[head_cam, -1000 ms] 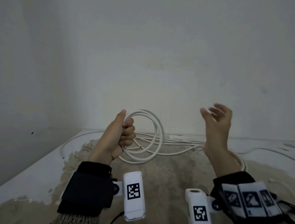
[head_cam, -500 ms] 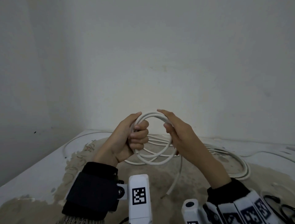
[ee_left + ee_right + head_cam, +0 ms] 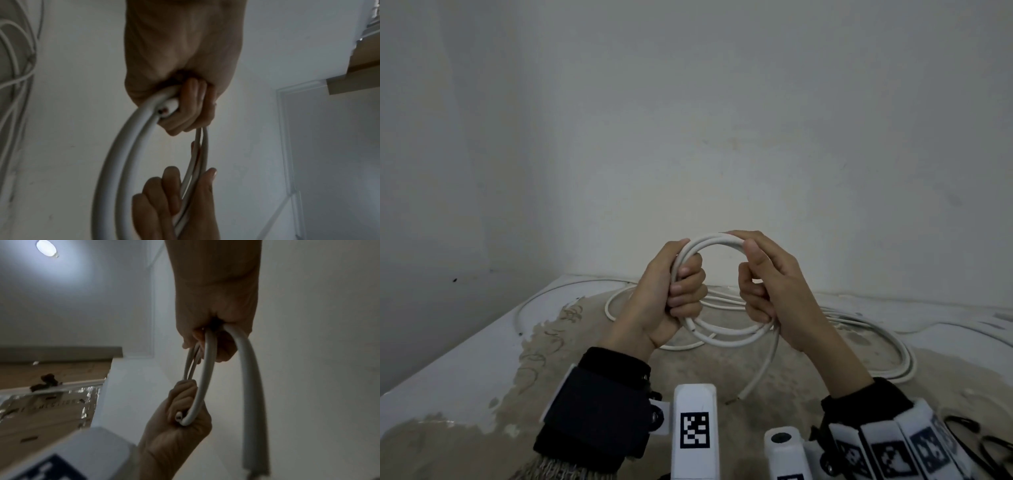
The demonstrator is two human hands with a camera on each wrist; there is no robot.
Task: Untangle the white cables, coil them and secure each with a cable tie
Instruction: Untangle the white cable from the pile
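The right hand point(image 3: 774, 291), free a second ago, now grips the coil point(image 3: 722, 334) opposite the left hand's point(image 3: 671, 294) fist; with its tail hanging loose, tying comes next.

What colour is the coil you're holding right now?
White; the coil shows best in the head view.

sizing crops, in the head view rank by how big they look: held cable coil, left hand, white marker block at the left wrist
1. held cable coil
2. left hand; white marker block looks alike, and sits nearer the camera, so unranked
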